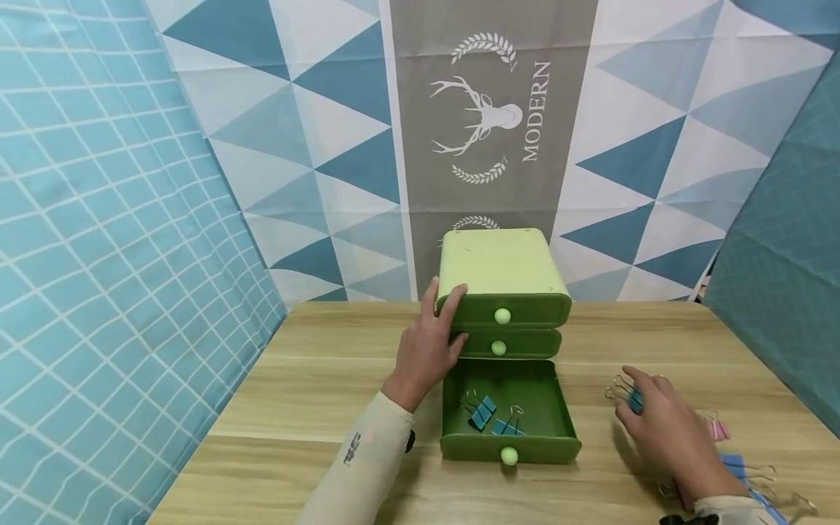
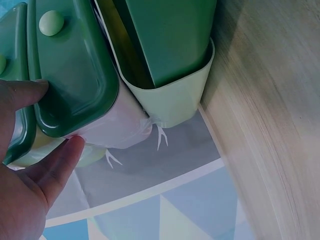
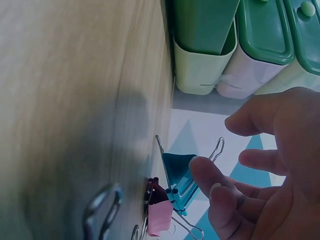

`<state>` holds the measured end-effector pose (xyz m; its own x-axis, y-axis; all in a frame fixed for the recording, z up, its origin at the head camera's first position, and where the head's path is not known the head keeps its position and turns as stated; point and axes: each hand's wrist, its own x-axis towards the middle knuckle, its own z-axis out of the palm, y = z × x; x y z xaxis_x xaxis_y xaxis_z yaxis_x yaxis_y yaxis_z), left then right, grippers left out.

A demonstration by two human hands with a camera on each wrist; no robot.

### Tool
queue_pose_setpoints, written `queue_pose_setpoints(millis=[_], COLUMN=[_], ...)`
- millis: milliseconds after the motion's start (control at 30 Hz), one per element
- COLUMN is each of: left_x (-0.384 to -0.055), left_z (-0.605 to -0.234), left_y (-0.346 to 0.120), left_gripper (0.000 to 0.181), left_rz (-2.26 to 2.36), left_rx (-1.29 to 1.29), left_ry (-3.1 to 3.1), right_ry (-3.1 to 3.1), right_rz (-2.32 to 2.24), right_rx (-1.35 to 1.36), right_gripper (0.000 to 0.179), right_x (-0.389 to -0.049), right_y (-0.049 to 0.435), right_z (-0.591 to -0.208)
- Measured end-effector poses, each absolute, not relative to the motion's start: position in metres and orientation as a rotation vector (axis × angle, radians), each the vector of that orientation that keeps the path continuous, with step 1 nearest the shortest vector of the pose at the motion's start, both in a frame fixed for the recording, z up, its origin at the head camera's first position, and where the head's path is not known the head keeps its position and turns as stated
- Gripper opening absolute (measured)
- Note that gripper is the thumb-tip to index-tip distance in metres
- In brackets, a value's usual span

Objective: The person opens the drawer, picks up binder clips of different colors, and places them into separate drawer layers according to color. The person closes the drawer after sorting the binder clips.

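Note:
A small drawer cabinet (image 1: 502, 262) with a pale green top and dark green fronts stands on the table. My left hand (image 1: 426, 350) rests at its left front corner, fingers extended over the top edge and side, thumb against the middle drawer front (image 2: 75, 75). Below, the bottom drawer (image 1: 510, 446) is pulled out, with teal binder clips (image 1: 483, 413) inside. To the right, my right hand (image 1: 666, 423) reaches to another teal binder clip (image 3: 180, 170) on the table. One fingertip is at that clip in the right wrist view; the thumb and fingers are spread apart.
A pink binder clip (image 1: 718, 429) and blue binder clips (image 1: 733, 464) lie by my right wrist, along with a dark red one (image 3: 157, 192). Behind the cabinet hangs a patterned cloth (image 1: 341, 146); blue gridded cloth (image 1: 98, 219) borders the table's left side.

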<state>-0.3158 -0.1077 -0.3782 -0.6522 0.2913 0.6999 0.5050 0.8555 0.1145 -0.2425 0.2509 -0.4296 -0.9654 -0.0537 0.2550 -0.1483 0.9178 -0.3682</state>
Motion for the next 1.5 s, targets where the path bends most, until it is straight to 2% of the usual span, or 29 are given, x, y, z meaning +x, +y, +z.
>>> queue_pose_setpoints(millis=[1500], left_x=[-0.315], left_z=[-0.377], left_y=[-0.107], left_gripper=[0.086], left_rz=[-0.392], left_rx=[-0.572], left_ry=[-2.321], right_ry=[-2.836], right_rz=[0.534], right_rx=[0.04], right_gripper=[0.042], right_x=[-0.258], right_y=[0.255], right_z=[-0.433])
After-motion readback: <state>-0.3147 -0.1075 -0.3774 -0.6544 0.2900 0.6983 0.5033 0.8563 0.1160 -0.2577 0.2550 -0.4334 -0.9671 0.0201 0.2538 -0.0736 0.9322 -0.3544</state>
